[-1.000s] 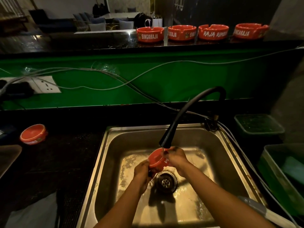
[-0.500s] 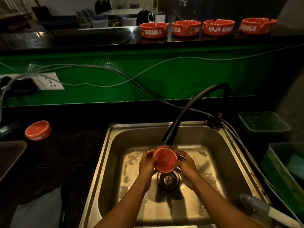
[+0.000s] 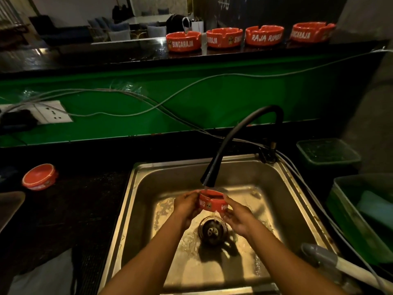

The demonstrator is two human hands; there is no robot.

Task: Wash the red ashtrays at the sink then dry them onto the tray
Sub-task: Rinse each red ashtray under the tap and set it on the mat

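In the lower centre of the frame both hands hold 1 red ashtray point(image 3: 212, 202) upright under the spout of the black faucet point(image 3: 240, 143), directly above the drain point(image 3: 212, 230) of the steel sink point(image 3: 138, 209); a thin stream of water runs from the spout onto the ashtray's near-left rim. The left hand point(image 3: 187, 208) grips the ashtray's left side, fingers curled round its wall; the right hand point(image 3: 237, 218) holds the right side, fingers curled under and against the wall; so each grip is closed round the ashtray, not wide.

At the top of the frame, right of centre, 4 more red ashtrays point(image 3: 246, 38) stand in a row on the dark upper counter point(image 3: 85, 56), near one another, rims up. At the left edge, middle height, another ashtray point(image 3: 40, 176) lies upside down on the black worktop point(image 3: 74, 209), well apart from the sink. A green bin point(image 3: 348, 213) sits at the right edge beside the sink; a smaller green container point(image 3: 327, 151) stands above it in the frame. Cables point(image 3: 148, 103) trail across the green wall panel point(image 3: 234, 99), and a white socket point(image 3: 53, 113) shows at the left.
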